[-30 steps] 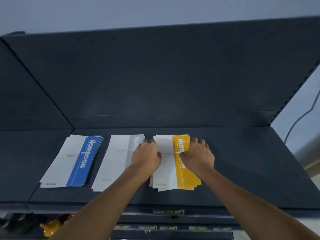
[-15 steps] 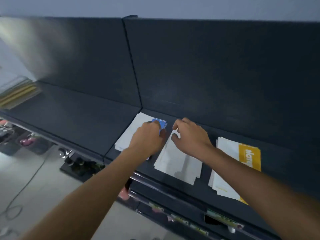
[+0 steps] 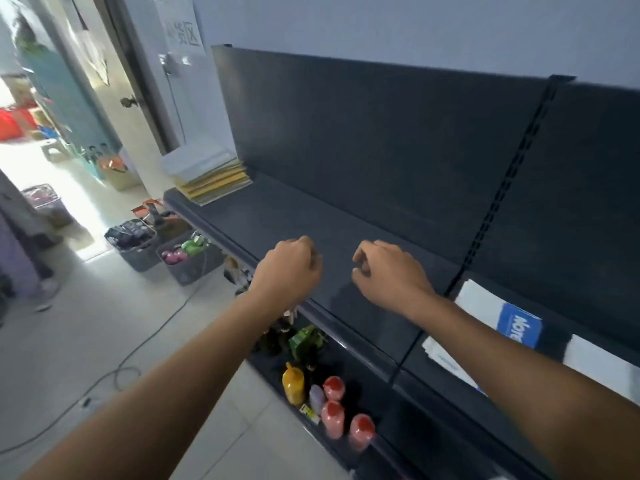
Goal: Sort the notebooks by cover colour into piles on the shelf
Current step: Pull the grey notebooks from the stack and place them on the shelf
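A mixed stack of notebooks (image 3: 211, 178), white on top with yellow edges below, lies at the far left end of the dark shelf (image 3: 277, 220). On the right, the blue-and-white notebook pile (image 3: 498, 313) sits on the shelf beside a white pile (image 3: 602, 365); my right forearm crosses both. My left hand (image 3: 287, 271) and my right hand (image 3: 388, 275) hover over the bare middle of the shelf, fingers loosely curled, holding nothing.
Below the shelf a lower shelf holds bottles: a yellow one (image 3: 293, 382) and red-capped ones (image 3: 333, 414). Grey baskets of goods (image 3: 187, 261) stand on the tiled floor at the left, and a cable (image 3: 138, 348) runs across it. An open doorway (image 3: 52, 133) lies far left.
My view has swung left along the shelf. Both hands have left the sorted piles and moved left over bare shelf; the yellow pile is out of view.
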